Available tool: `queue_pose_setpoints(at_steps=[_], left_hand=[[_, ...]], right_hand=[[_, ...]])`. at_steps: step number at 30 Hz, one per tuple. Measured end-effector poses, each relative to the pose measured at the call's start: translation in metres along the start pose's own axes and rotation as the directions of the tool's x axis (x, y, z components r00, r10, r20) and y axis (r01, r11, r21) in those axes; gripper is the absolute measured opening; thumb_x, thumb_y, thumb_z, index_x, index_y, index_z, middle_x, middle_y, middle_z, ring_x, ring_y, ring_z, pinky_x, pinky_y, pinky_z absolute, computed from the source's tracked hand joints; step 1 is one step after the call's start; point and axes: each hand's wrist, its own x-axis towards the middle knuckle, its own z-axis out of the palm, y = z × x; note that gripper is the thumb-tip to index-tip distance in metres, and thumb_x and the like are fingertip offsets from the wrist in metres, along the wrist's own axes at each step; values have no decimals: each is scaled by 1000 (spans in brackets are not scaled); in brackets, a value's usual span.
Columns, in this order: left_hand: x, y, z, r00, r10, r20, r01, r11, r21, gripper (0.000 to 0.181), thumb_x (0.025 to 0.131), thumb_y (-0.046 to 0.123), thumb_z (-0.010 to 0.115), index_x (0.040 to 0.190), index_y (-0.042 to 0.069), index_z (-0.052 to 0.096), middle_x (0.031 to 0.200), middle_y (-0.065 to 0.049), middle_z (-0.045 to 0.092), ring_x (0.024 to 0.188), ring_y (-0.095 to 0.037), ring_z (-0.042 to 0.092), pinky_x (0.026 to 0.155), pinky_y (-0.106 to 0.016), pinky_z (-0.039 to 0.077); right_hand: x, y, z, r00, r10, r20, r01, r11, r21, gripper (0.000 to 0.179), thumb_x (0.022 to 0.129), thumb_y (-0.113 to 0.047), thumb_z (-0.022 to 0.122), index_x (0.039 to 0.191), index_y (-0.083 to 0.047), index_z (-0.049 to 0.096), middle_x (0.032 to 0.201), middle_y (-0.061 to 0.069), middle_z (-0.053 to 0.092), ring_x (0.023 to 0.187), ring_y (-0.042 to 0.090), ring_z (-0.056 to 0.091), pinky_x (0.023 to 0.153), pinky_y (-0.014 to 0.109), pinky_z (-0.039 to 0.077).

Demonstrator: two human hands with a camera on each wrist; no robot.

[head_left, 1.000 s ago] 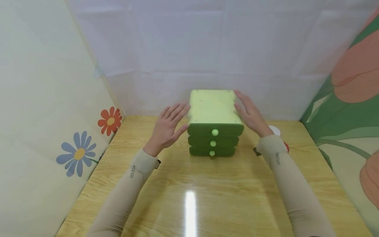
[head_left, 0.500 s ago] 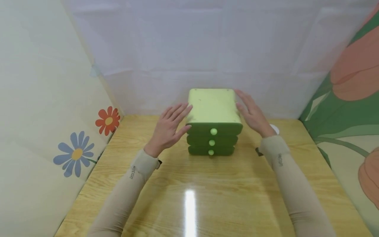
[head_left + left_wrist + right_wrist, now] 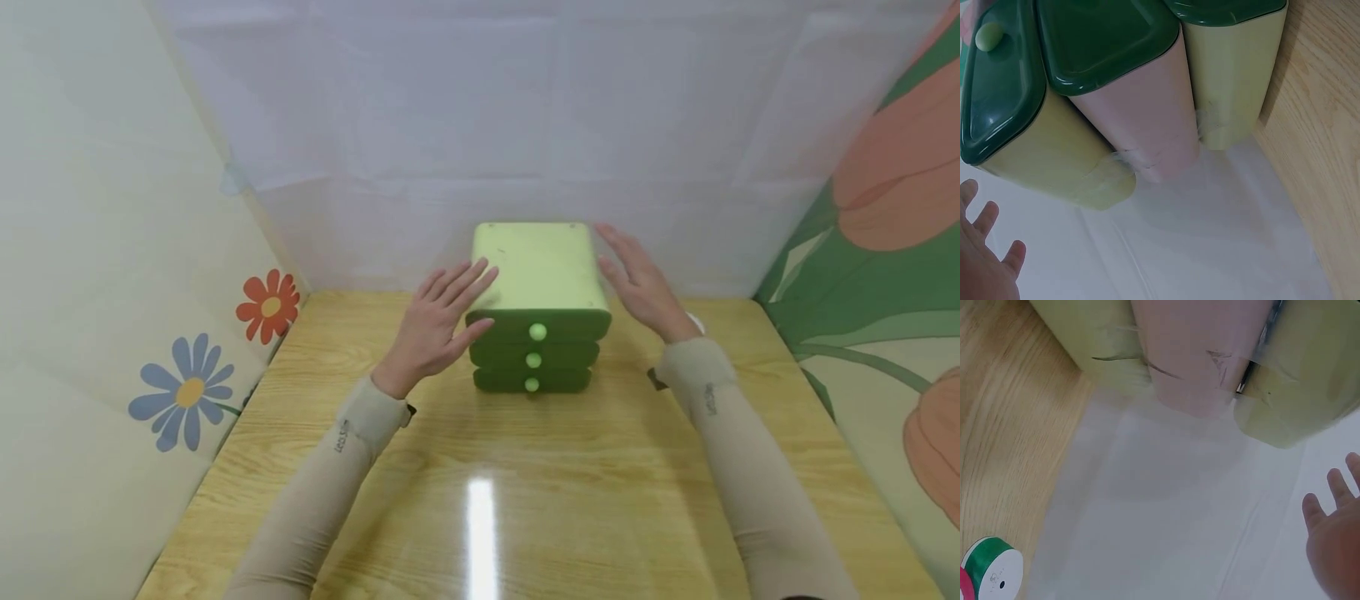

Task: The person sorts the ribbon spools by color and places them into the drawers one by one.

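Note:
A small three-tier drawer cabinet (image 3: 536, 267) stands against the back wall, with a light green top, dark green drawer fronts and round pale knobs. All its drawers are closed. My left hand (image 3: 435, 329) is held with fingers straight and spread, overlapping the cabinet's top left edge in the head view. On the other side, my right hand (image 3: 641, 283) has its fingers extended beside the top right edge. Neither hand grips anything. The wrist views show a pink middle tier (image 3: 1141, 112) between two yellow-green ones, with clear tape across the sides.
On the wooden table (image 3: 525, 483), right of the cabinet, lies a spool of green ribbon (image 3: 986, 559) with a red item beside it. A thin dark stick (image 3: 1261, 347) sits between two tiers. White sheeting (image 3: 435, 100) covers the back; printed panels flank the table.
My left hand has moved slightly right and now overlaps more of the cabinet's top. My right hand stays almost in place. The whole head view has shifted slightly.

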Motion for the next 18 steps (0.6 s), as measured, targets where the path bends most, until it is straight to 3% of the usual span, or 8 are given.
queue_pose_setpoints(at_steps=[7,12,18], left_hand=[[0,0,0,1000,14,-8,-14,1000,-11,70,108,65,23,164,24,31,170,0,33,154,-29,35,127,-54,25],[0,2,0,1000,2,13,-2,1000,-14,71,107,67,21,164,24,31,170,1,31,155,-28,34,132,-46,17],[-1,5,-1,1000,15,1,-15,1000,-16,71,108,66,23,163,22,34,169,0,34,155,-27,34,131,-45,19]], right_hand=[[10,-5,8,999,-32,19,31,999,24,56,111,-49,38,163,-43,21,174,-1,19,160,27,17,128,65,12],[16,-7,11,999,-20,50,18,999,37,56,110,-50,38,164,-42,21,173,-6,19,160,26,16,128,65,13],[23,-8,15,997,-7,81,3,999,48,55,110,-51,39,162,-46,22,173,-7,19,160,27,16,127,67,13]])
